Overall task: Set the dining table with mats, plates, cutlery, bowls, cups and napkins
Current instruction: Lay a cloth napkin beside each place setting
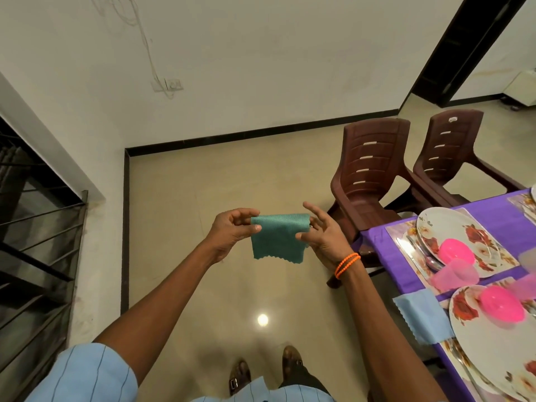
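A green napkin with a zigzag lower edge hangs folded in the air over the floor, held between both hands. My left hand pinches its left edge between thumb and fingers. My right hand pinches its right edge, fingers spread. At the right, the purple-covered table carries two floral plates, each with a pink bowl. A pink translucent cup lies between them. A light blue napkin overhangs the table edge beside the near plate. Cutlery lies left of the far plate.
Two brown plastic chairs stand at the table's far side. A stair railing runs along the left. Open tiled floor lies ahead, bounded by white walls. My feet show below.
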